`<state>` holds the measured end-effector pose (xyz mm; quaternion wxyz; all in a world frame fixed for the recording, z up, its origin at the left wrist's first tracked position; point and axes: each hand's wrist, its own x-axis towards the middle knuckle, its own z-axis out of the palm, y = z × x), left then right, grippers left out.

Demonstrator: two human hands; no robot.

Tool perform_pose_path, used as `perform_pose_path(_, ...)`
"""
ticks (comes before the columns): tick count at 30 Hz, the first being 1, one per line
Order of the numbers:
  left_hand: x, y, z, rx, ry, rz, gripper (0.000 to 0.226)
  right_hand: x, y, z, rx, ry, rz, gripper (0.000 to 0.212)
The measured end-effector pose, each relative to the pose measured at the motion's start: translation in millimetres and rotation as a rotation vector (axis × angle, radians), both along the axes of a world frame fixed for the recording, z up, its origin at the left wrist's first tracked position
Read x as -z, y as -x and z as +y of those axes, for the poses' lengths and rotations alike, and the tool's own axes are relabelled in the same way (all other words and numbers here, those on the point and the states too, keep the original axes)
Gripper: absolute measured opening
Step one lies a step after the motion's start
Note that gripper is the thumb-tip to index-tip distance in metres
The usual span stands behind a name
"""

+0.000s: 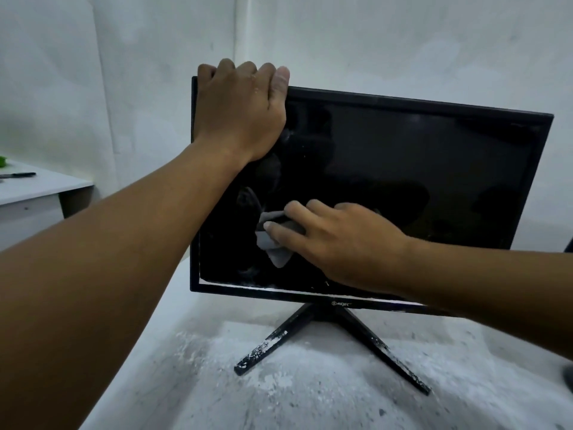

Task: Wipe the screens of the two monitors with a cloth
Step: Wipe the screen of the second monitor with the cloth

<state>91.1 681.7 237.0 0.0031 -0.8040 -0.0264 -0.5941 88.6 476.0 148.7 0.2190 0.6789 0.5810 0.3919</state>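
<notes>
A black monitor (418, 169) stands on a V-shaped stand (328, 318) in front of me, its dark screen smudged at the lower left. My left hand (238, 110) grips the monitor's top left corner, fingers curled over the top edge. My right hand (335, 240) presses a grey cloth (273, 240) flat against the lower left part of the screen, fingers straight on top of it. Only one monitor is in view.
The monitor stands on a white surface (310, 383) dusted with white powder, which also speckles the stand's legs. A white table (37, 187) at the far left holds a black pen (18, 175) and something green (2, 161). A white wall lies behind.
</notes>
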Motion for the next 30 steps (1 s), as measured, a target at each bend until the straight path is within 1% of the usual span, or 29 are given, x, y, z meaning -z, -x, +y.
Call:
perform_pose_path(2,0.6,1.1,0.7,-0.002,0.003,-0.002,0.037,11.3,2.9,-3.6,0.000,0.034,0.003,0.058)
perform_pose_path(4,0.3,1.7,1.5,0.002,-0.007,0.001,0.038,28.6,6.3,-10.0,-0.006,0.152,0.033,0.054)
perform_pose_path(6,-1.4,2.8,3.4,0.018,-0.017,0.028,0.044,36.6,7.4,-16.1,-0.012,0.244,0.081,0.051)
perform_pose_path(7,-3.5,3.9,6.1,0.036,-0.008,0.038,0.047,33.9,4.9,-18.3,-0.024,0.257,0.076,0.050)
perform_pose_path(9,-6.0,7.0,12.7,0.062,0.038,0.036,0.052,20.4,-1.0,-22.7,-0.034,0.206,0.026,0.049)
perform_pose_path(12,-5.1,10.6,22.6,0.004,0.054,0.020,0.059,-14.3,-6.9,-24.7,0.002,0.028,-0.064,0.051)
perform_pose_path(16,-2.7,12.7,25.0,0.043,0.053,0.021,0.052,-76.2,-12.0,-17.2,0.071,-0.271,-0.124,0.046)
perform_pose_path(19,-1.6,12.3,24.3,0.058,0.060,0.019,0.049,-96.3,-11.6,-11.1,0.100,-0.410,-0.080,0.046)
perform_pose_path(20,-1.0,12.3,24.9,0.068,0.076,0.020,0.048,-91.6,-10.6,-10.6,0.090,-0.394,-0.072,0.046)
perform_pose_path(21,-0.7,11.8,26.0,0.077,0.095,0.021,0.045,-83.7,-9.7,-11.2,0.086,-0.318,-0.063,0.047)
perform_pose_path(23,0.6,9.7,28.0,0.080,0.117,0.036,0.040,-66.8,-8.4,-15.0,0.094,-0.052,-0.061,0.051)
perform_pose_path(24,0.7,9.1,28.8,0.077,0.119,0.044,0.041,-64.8,-7.5,-16.2,0.110,0.038,-0.068,0.052)
perform_pose_path(25,0.8,8.7,29.0,0.075,0.118,0.048,0.044,-68.8,-8.5,-16.8,0.105,0.061,-0.084,0.052)
perform_pose_path(27,0.7,8.9,28.8,0.066,0.111,0.035,0.047,-84.9,-12.0,-11.0,0.079,-0.022,-0.118,0.048)
perform_pose_path(30,0.4,9.6,27.5,0.054,0.100,0.023,0.047,-105.6,-12.6,2.1,0.073,-0.271,-0.110,0.044)
